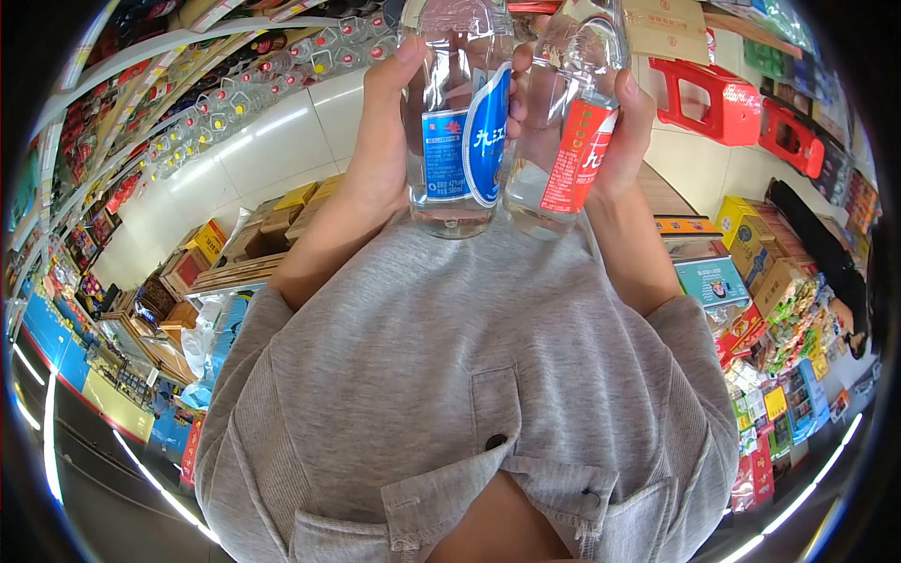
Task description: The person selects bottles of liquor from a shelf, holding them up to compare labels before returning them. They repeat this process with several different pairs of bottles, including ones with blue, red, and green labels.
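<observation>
My left hand is wrapped round a clear glass bottle with a blue label, its thumb on the outer side. A second clear bottle with a red label is gripped in my right hand. Both bottles stand side by side in front of my chest, close together, with their labels facing me. The red-label bottle tilts slightly. Clear liquid seems to fill them. The bottle necks run past the top of the view, and my fingers behind the glass are partly hidden.
Shelves and rows of plastic jugs with red and yellow caps line the left. Red plastic stools stand at the upper right. Cardboard boxes are stacked at left. A person in black is at the far right, near packaged goods.
</observation>
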Demonstrator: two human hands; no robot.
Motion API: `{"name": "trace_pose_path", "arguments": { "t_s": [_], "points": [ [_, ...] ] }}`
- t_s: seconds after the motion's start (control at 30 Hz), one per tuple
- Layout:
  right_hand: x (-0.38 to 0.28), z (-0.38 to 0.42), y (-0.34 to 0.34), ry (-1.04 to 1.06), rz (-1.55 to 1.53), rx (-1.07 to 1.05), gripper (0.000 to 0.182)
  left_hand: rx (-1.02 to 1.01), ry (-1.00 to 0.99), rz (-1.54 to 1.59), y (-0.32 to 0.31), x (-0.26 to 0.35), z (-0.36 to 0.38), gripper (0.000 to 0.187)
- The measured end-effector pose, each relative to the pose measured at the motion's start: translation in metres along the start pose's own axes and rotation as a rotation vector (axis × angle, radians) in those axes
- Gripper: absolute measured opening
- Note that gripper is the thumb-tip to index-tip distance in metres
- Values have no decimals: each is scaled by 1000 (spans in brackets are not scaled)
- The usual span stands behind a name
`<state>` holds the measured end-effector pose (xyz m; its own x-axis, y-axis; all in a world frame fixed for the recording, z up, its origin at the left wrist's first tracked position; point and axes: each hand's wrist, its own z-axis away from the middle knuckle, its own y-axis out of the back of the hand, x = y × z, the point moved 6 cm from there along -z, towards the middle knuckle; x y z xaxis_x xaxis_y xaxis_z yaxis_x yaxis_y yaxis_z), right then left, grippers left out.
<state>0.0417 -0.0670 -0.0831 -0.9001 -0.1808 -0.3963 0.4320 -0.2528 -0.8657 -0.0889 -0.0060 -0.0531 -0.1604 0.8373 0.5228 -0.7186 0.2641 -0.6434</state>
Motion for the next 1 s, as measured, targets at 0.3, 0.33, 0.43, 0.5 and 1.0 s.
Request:
{"name": "trace_pose_path", "arguments": {
  "t_s": [0.3,0.33,0.43,0.5,1.0],
  "points": [
    [-4,-3,-6,-10,44,-31,78,-33,-21,-4,-2,4,-2,80],
    [-3,-4,-6,8,-27,-24,79,-39,-19,4,-3,4,-3,80],
    [-3,-6,-5,29,-84,-2,80,-48,-29,7,-4,6,-4,81],
    [-4,-6,-5,28,-75,0,80,-50,-34,3,-5,8,-4,81],
    [-7,-11,-6,38,-87,3,79,-9,-26,-39,-3,10,-9,81]
  ]
}}
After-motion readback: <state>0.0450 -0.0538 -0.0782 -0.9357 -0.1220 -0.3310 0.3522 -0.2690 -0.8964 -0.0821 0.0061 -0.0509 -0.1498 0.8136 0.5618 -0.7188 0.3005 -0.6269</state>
